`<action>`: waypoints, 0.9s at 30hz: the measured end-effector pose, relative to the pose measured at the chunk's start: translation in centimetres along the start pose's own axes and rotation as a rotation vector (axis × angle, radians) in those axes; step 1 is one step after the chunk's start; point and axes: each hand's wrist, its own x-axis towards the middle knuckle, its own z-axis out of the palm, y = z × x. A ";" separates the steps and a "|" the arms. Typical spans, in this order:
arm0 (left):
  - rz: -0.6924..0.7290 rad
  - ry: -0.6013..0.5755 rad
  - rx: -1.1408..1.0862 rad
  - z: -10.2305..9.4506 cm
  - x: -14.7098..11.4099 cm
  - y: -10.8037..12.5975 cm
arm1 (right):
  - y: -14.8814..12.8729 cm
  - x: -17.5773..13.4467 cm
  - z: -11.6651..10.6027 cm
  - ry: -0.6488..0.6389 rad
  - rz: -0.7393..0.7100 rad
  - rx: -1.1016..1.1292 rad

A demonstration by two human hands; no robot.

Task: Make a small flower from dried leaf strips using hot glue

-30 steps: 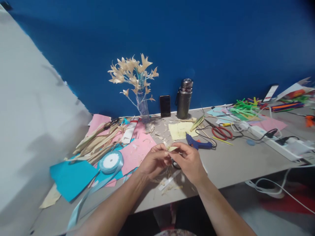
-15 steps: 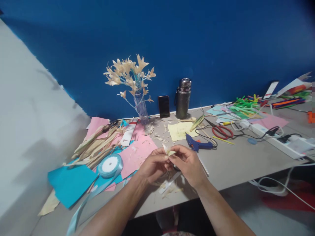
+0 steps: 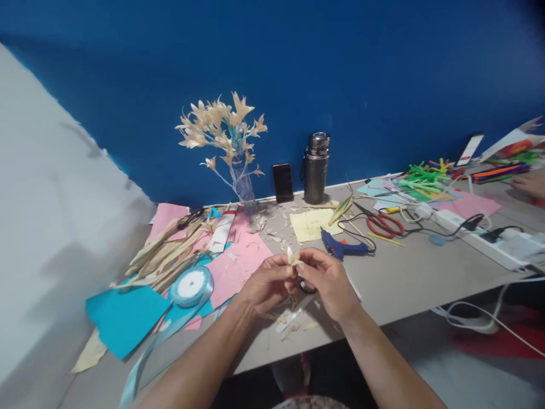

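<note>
A small cream flower (image 3: 293, 257) made of pointed husk-like petals is pinched between my two hands, above the table's front part. My left hand (image 3: 269, 284) closes its thumb and fingers on the flower's left side. From the right, my right hand (image 3: 326, 282) grips it with thumb and forefinger. A dark round ring, perhaps a scissor handle (image 3: 306, 286), shows partly behind my right hand. Below the hands lie a clear ruler-like strip (image 3: 293, 316) and pale scraps. Just beyond my right hand rests a blue glue gun (image 3: 344, 247).
Similar flowers (image 3: 221, 128) stand in a clear vase (image 3: 243, 184). At left are dried husks (image 3: 166, 255), a ribbon roll (image 3: 191, 286) and blue paper (image 3: 123, 318). Behind are a phone (image 3: 283, 183), a flask (image 3: 316, 168) and red-handled scissors (image 3: 385, 225). Right: a power strip (image 3: 472, 238), another person's hand (image 3: 530, 184).
The flower has turned more upright between my fingers and its petals show more. The dark ring has come into sight. Another person's hand has appeared at the right edge, where an orange object was.
</note>
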 end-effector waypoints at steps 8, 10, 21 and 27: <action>-0.018 0.028 0.058 -0.3 0.4 -0.3 | 0.2 0.0 -1.1 0.081 -0.084 -0.145; -0.008 0.033 0.062 -0.4 0.4 -0.4 | 0.0 0.0 -1.1 0.101 -0.103 -0.185; 0.008 0.061 0.032 0.1 0.4 -0.1 | 0.1 0.1 -1.0 0.091 -0.115 -0.234; 0.004 0.050 0.027 0.1 0.4 -0.2 | 0.1 0.1 -0.9 0.102 -0.113 -0.238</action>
